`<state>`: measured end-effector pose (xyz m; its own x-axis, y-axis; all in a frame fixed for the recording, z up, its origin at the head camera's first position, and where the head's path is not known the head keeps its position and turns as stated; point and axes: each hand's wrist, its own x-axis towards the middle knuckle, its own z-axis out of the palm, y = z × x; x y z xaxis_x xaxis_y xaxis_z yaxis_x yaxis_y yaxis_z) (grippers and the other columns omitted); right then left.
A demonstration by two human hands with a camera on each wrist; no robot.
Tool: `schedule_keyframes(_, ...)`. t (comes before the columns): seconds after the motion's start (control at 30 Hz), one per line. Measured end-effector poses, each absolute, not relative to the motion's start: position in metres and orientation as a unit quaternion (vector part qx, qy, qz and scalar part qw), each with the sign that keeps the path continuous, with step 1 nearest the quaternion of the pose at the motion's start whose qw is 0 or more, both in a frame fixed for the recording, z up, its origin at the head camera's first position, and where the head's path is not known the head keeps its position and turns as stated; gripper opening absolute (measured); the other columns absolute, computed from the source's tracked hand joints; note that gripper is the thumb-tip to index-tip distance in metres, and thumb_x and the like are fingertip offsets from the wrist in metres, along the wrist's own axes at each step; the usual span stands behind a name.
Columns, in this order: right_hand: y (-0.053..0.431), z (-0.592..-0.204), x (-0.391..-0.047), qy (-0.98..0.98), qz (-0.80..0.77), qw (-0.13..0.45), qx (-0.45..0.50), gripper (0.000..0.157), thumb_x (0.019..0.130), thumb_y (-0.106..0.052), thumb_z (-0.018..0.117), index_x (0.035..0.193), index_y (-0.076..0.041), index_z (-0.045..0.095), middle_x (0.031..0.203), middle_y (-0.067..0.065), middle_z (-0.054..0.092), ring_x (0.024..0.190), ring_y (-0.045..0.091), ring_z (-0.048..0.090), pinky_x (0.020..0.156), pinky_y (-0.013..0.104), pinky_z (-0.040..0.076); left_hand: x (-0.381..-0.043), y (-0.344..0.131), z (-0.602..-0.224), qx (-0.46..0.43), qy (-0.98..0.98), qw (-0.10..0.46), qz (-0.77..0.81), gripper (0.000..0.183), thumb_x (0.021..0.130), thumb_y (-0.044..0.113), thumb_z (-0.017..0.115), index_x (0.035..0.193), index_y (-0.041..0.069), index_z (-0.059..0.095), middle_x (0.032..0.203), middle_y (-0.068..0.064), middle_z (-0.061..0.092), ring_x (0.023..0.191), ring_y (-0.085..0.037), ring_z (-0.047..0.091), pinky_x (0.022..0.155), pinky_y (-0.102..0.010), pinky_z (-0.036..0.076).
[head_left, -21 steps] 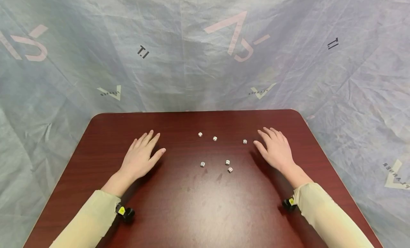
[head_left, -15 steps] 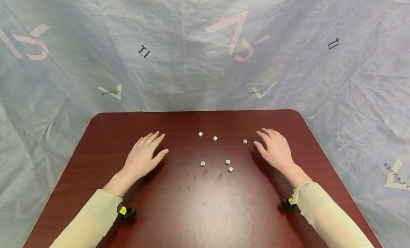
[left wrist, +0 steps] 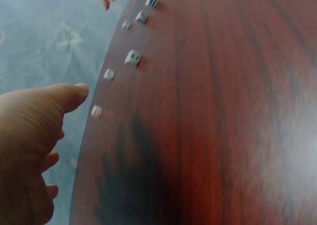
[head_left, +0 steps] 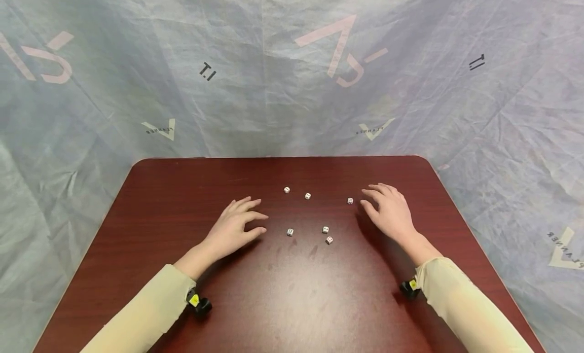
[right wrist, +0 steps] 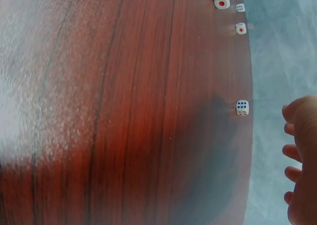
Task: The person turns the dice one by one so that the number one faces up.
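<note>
Several small white dice are scattered over the middle of the dark red table (head_left: 292, 282). My left hand (head_left: 231, 228) hovers to their left with its fingers spread and nothing held; the closest die (head_left: 290, 232) lies just right of its thumb. To the right, my right hand (head_left: 391, 212) is held over the table, fingers loosely extended and also holding nothing. Its thumb and forefinger point at another die (head_left: 350, 201), a short way from them. Two dice, one die (head_left: 325, 230) behind the other die (head_left: 329, 240), sit close together. Farther back are a die (head_left: 286, 189) and a die (head_left: 307, 196).
A grey printed cloth (head_left: 264, 89) hangs behind the table and at both sides. Each forearm wears a pale sleeve with a small black camera, such as the left camera (head_left: 201, 306), at the wrist.
My left hand has moved right, toward the dice, its fingers turning inward and parting. The right hand has barely shifted, its fingers bending slightly inward. The dice lie as before.
</note>
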<state>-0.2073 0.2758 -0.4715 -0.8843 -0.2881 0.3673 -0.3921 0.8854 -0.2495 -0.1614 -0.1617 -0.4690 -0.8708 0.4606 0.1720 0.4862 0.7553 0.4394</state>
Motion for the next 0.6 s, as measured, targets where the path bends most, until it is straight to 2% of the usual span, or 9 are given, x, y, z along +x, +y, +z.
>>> schedule_keyframes(0.27,0.271,-0.471,-0.207,-0.955,0.187,0.154,0.173,0.034,0.098,-0.025,0.069,0.125,-0.006,0.073,0.134,0.017,0.064,0.133,0.041,0.048,0.108,0.063,0.034,-0.169,-0.133,-0.473,-0.271,-0.928,0.013,-0.256,0.023,0.092,0.034,0.079,0.111,0.022,0.079,0.150,-0.009,0.054,0.147,-0.036,0.036,0.122,-0.057,0.019)
schedule_keyframes(0.6,0.269,-0.477,-0.203,-0.959,0.186,0.136,0.165,0.035,0.099,-0.028,0.067,0.126,-0.007,0.073,0.134,0.017,0.064,0.131,0.042,0.049,0.104,0.064,0.037,-0.176,-0.112,-0.486,-0.260,-0.932,-0.036,-0.251,0.022,0.090,0.039,0.080,0.110,0.028,0.078,0.153,-0.008,0.050,0.151,-0.033,0.029,0.123,-0.054,0.014)
